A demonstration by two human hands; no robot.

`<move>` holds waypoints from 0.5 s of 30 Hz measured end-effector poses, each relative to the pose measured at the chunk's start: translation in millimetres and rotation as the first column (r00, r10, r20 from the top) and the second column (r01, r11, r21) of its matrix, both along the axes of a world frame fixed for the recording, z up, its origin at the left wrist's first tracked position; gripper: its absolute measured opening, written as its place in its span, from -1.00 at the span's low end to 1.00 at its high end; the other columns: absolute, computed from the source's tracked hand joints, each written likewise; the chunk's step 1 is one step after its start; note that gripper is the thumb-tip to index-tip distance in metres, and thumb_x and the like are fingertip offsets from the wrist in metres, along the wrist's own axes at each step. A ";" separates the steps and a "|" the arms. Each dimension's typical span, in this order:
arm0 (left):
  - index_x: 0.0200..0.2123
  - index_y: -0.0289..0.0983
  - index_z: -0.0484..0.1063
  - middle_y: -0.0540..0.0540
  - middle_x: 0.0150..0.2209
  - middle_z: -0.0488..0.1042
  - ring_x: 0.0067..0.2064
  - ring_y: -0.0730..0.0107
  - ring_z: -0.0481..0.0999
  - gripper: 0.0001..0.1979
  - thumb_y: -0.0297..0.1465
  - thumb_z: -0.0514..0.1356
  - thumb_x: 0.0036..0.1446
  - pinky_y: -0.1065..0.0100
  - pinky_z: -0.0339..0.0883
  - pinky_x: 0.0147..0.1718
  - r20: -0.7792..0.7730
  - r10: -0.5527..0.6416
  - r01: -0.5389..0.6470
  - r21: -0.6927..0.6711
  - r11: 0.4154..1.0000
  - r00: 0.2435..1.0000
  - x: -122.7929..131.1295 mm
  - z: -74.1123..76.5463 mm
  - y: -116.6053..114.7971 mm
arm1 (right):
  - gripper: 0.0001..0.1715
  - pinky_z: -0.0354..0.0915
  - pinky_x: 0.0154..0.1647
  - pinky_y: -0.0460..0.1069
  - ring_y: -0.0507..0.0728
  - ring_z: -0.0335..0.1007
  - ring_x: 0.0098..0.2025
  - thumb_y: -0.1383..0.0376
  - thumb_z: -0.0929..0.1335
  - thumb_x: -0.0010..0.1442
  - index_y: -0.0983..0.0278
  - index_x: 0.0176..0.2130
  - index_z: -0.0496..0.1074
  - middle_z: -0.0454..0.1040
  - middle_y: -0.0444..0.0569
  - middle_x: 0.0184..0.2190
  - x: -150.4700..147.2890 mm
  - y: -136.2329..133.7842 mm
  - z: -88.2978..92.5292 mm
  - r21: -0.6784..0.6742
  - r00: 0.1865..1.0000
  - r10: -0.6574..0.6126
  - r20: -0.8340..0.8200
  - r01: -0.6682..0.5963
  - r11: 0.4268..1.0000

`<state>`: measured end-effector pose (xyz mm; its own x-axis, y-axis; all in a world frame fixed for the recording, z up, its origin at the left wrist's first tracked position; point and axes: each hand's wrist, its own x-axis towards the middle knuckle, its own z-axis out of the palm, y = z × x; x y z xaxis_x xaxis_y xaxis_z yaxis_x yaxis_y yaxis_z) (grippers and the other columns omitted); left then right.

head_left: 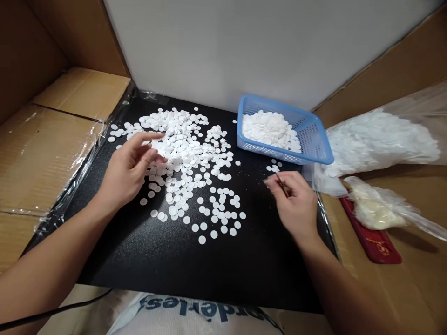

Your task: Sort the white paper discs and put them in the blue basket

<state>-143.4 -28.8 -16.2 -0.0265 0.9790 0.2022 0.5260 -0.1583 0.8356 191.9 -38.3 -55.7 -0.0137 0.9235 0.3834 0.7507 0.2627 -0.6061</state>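
Note:
Several small white round discs lie scattered in a heap on a black mat. My left hand hovers over the left side of the heap, fingers loosely apart, thumb near the forefinger, nothing clearly in it. My right hand rests on the mat to the right of the discs, fingers curled around a thin dark stick-like tool. A blue plastic basket with more white discs stands behind my right hand.
Cardboard walls and a white panel box in the mat. At right lie a clear bag of white discs, a smaller bag and a red flat object. A dark cable runs at lower left.

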 end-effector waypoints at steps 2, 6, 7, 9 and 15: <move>-0.12 -0.18 0.49 -0.03 -0.26 0.59 -0.16 0.28 0.58 -0.76 -0.24 0.27 0.16 0.29 0.41 -0.19 -0.049 0.021 -0.018 0.058 0.998 0.999 0.0 2.5 -2.2 | -0.63 0.28 -0.36 0.02 0.13 0.43 -0.40 0.09 0.29 0.33 0.20 -0.45 0.40 0.50 -0.06 -0.44 2.8 1.8 -0.5 -0.048 0.999 -0.036 -0.010 0.036 0.998; -0.51 -0.25 0.45 0.06 -0.58 0.45 -0.43 0.46 0.51 -0.64 -0.24 0.13 0.32 0.39 0.34 -0.33 -0.080 0.000 -0.004 -0.046 0.999 0.997 -0.9 11.0 -8.4 | -0.69 0.29 -0.38 0.00 0.13 0.44 -0.44 0.07 0.31 0.31 0.20 -0.38 0.42 0.51 -0.10 -0.48 -2.0 1.0 1.6 -0.119 0.999 -0.005 -0.039 0.001 0.993; -0.51 -0.25 0.44 0.08 -0.65 0.37 -0.48 0.50 0.49 -0.59 -0.26 0.06 0.37 0.41 0.33 -0.35 -0.053 -0.014 0.010 -0.074 0.997 0.999 -0.8 12.6 -9.4 | -0.63 0.27 -0.42 -0.01 0.11 0.40 -0.50 0.06 0.31 0.31 0.20 -0.44 0.39 0.47 -0.12 -0.55 -4.6 0.6 2.5 -0.143 0.999 0.019 -0.041 -0.025 0.989; -0.37 -0.26 0.47 0.12 -0.64 0.34 -0.49 0.54 0.49 -0.66 -0.31 0.01 0.40 0.42 0.33 -0.35 0.000 -0.022 0.022 -0.082 0.996 1.000 0.0 13.7 -9.8 | -0.57 0.26 -0.44 -0.02 0.10 0.36 -0.54 0.06 0.27 0.34 0.19 -0.49 0.36 0.42 -0.13 -0.59 -9.5 0.5 3.8 -0.161 0.998 0.059 -0.031 -0.063 0.985; -0.28 -0.24 0.49 0.06 -0.45 0.49 -0.46 0.51 0.47 -0.92 -0.36 0.23 0.22 0.43 0.31 -0.42 -0.009 -0.021 0.021 -0.006 1.000 1.000 -0.7 11.8 -7.1 | -0.59 0.26 -0.45 -0.03 0.09 0.35 -0.53 0.07 0.24 0.36 0.19 -0.44 0.38 0.42 -0.13 -0.58 -13.2 -0.3 1.3 -0.159 0.993 0.115 0.017 -0.111 0.981</move>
